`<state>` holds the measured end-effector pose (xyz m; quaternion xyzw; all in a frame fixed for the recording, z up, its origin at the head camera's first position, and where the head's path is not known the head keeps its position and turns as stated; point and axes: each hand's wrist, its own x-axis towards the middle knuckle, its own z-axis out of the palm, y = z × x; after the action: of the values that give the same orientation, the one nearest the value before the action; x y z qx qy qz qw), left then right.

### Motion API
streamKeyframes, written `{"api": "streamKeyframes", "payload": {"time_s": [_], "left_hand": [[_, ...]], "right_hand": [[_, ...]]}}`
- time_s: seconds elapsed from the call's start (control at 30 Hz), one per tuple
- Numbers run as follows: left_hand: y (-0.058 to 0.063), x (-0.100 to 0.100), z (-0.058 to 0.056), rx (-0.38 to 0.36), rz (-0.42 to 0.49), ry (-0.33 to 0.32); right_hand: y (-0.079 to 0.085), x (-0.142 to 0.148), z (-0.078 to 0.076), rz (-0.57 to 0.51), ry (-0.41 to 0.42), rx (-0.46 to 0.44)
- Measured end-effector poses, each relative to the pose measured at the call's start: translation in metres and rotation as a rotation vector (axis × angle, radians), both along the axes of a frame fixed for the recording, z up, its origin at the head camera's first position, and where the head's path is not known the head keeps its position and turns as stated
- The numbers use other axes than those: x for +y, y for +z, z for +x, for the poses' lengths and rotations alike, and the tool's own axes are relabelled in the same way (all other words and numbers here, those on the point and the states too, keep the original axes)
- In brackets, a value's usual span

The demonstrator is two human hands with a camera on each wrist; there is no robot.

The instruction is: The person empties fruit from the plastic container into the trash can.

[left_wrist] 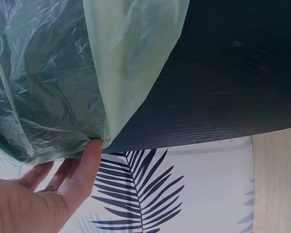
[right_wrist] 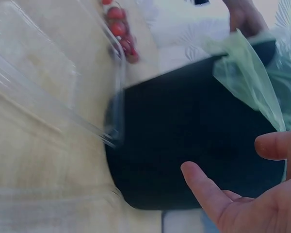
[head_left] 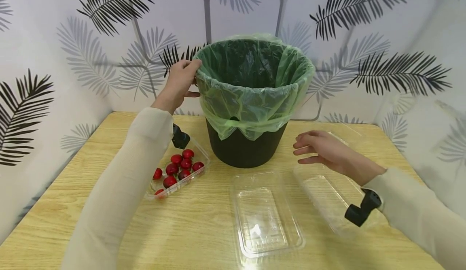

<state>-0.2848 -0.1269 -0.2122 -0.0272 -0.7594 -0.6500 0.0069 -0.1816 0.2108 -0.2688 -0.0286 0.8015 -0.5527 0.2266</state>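
Observation:
A black trash bin (head_left: 247, 150) stands upright, lined with a thin green trash bag (head_left: 251, 102) folded over its rim. At the bin's left side, my left hand (head_left: 182, 77) grips the bagged rim. In the left wrist view, the fingers (left_wrist: 89, 158) meet the bag at the bin's edge. My right hand (head_left: 324, 150) hovers right of the bin, fingers loosely bent and holding nothing. Below it lies a clear plastic container (head_left: 324, 193); another clear container (head_left: 262, 215) sits in front of the bin. In the right wrist view, the right hand (right_wrist: 252, 199) is apart from the bin.
A clear tray (head_left: 204, 164) with several red cherry-like fruits (head_left: 172, 169) lies left of the bin, partly behind my left sleeve. The wooden table (head_left: 182, 229) ends against a leaf-patterned wall (head_left: 233, 15) behind the bin.

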Motion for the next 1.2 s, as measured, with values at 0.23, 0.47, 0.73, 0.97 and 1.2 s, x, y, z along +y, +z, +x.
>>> {"api": "streamKeyframes", "payload": {"time_s": [0.23,0.47,0.73,0.97,1.2], "left_hand": [[0.001,-0.001,0.002,0.000,-0.012,0.008],[0.000,-0.003,0.003,-0.009,-0.026,0.005],[-0.005,-0.008,0.001,-0.014,-0.009,0.026],[-0.016,-0.017,0.000,-0.035,-0.044,0.039],[-0.027,-0.023,0.003,-0.094,-0.095,0.006]], "right_hand": [[0.017,0.010,-0.022,-0.053,-0.054,0.013],[0.032,0.018,-0.036,-0.160,-0.107,0.052],[0.044,0.019,-0.047,-0.269,-0.151,0.071],[0.054,0.019,-0.054,-0.270,-0.167,0.097],[0.063,0.022,-0.060,-0.215,-0.160,0.085]]}}
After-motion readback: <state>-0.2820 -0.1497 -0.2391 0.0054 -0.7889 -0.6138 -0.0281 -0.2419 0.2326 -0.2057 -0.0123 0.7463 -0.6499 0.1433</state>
